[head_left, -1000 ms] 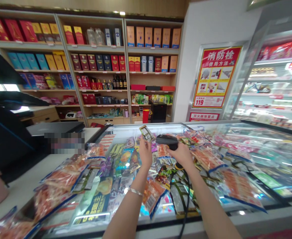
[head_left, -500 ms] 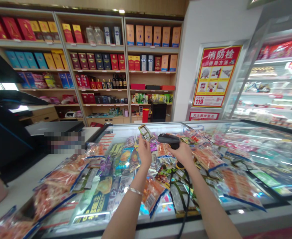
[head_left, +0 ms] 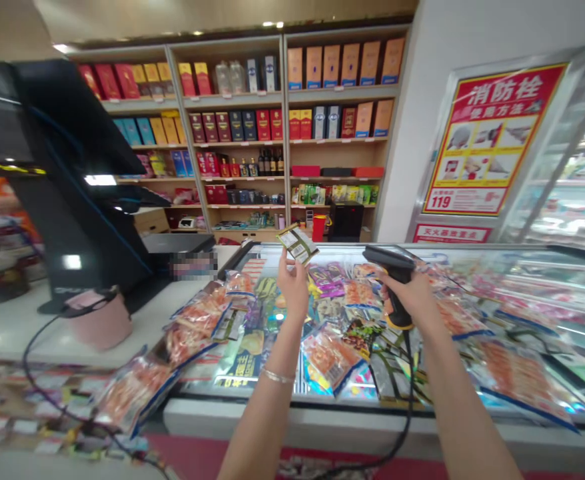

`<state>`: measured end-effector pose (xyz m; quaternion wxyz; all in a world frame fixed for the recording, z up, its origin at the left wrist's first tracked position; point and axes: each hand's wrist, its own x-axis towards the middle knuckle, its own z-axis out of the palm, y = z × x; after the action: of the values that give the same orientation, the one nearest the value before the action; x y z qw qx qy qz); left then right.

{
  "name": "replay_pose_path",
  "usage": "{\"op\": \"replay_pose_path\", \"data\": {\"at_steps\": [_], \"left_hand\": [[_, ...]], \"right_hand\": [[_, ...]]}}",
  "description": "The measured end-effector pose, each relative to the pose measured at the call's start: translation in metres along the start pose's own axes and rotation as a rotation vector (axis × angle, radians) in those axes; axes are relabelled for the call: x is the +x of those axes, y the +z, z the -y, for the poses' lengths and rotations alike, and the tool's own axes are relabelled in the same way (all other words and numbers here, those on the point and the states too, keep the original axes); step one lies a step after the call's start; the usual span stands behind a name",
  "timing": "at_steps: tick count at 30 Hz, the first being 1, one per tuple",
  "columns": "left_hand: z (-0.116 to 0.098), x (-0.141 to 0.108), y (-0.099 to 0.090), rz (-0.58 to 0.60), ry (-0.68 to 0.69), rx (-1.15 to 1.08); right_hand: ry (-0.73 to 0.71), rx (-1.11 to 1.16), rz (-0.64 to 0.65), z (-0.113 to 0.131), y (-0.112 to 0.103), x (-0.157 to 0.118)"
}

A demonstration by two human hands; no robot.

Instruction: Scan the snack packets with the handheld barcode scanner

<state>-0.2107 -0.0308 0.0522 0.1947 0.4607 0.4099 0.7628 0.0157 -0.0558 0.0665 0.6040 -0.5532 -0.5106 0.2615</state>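
Note:
My left hand (head_left: 293,285) pinches a small green-and-white snack packet (head_left: 298,245) by its lower edge, raised above the glass freezer top. The packet's printed back, with what looks like a label, faces me. My right hand (head_left: 412,293) is wrapped round the handle of a black barcode scanner (head_left: 390,259), whose head points left toward the packet. A dark cable (head_left: 408,393) runs down from the scanner's grip. Below both hands lie clear bags of orange-pink snack sticks (head_left: 330,353) and dark green packets (head_left: 387,373) on the glass.
A black checkout terminal (head_left: 85,180) and a pink container (head_left: 100,323) stand on the white counter (head_left: 2,340) at left. More snack bags (head_left: 137,390) lie along the counter's edge. Behind the freezer (head_left: 212,403) are shelves of boxes (head_left: 235,127) and a red fire-hydrant poster (head_left: 495,140).
My view has swung left, bringing more of the terminal and the pink container in. The packet has turned flatter. The scanner is still gripped, now somewhat farther from the packet.

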Motion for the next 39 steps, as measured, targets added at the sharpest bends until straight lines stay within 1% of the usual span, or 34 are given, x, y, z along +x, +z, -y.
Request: {"op": "replay_pose_path", "data": {"at_steps": [1, 3, 5, 7, 10, 12, 14, 16, 17, 19, 21, 23, 26, 29, 32, 34, 36, 39], "left_hand": [[-0.006, 0.0, -0.018, -0.016, -0.01, 0.018], [-0.014, -0.005, -0.06, -0.038, -0.031, 0.095], [-0.016, -0.017, -0.109, -0.044, -0.059, 0.176], [-0.016, -0.035, -0.159, -0.052, -0.095, 0.252], [-0.02, -0.066, -0.229, -0.063, -0.1, 0.447], [-0.026, -0.084, -0.267, -0.103, -0.066, 0.596], [-0.031, -0.096, -0.296, -0.184, -0.037, 0.734], [-0.03, -0.101, -0.315, -0.264, -0.012, 0.859], [-0.026, -0.1, -0.322, -0.292, 0.002, 0.919], [-0.015, -0.095, -0.33, -0.318, 0.025, 1.023], [0.0, -0.085, -0.331, -0.318, 0.038, 1.092], [0.013, -0.072, -0.327, -0.285, 0.058, 1.11], [0.026, -0.053, -0.318, -0.178, 0.097, 1.067], [0.036, -0.035, -0.308, -0.055, 0.158, 0.989], [0.047, -0.022, -0.298, 0.031, 0.215, 0.914], [0.053, -0.017, -0.294, 0.043, 0.219, 0.868], [0.056, -0.014, -0.291, 0.029, 0.231, 0.837], [0.057, -0.015, -0.29, -0.037, 0.253, 0.818]], "right_hand": [[-0.01, 0.047, 0.038, 0.009, 0.003, -0.007], [-0.025, 0.148, 0.119, 0.029, 0.016, -0.024], [0.001, 0.26, 0.201, 0.045, 0.035, -0.045], [0.068, 0.352, 0.265, 0.053, 0.06, -0.068], [0.188, 0.436, 0.327, 0.049, 0.103, -0.106], [0.258, 0.477, 0.362, 0.041, 0.13, -0.129], [0.319, 0.505, 0.405, 0.031, 0.153, -0.148], [0.354, 0.526, 0.446, 0.024, 0.17, -0.161], [0.359, 0.538, 0.463, 0.021, 0.177, -0.165], [0.364, 0.569, 0.487, 0.016, 0.189, -0.168], [0.387, 0.592, 0.507, 0.01, 0.198, -0.166], [0.424, 0.6, 0.504, 0.003, 0.204, -0.163], [0.499, 0.625, 0.454, -0.01, 0.209, -0.158], [0.585, 0.661, 0.37, -0.021, 0.212, -0.154], [0.597, 0.633, 0.309, -0.026, 0.215, -0.154], [0.566, 0.582, 0.312, -0.028, 0.218, -0.154], [0.54, 0.539, 0.319, -0.03, 0.222, -0.154], [0.527, 0.5, 0.312, -0.034, 0.227, -0.153]]}}
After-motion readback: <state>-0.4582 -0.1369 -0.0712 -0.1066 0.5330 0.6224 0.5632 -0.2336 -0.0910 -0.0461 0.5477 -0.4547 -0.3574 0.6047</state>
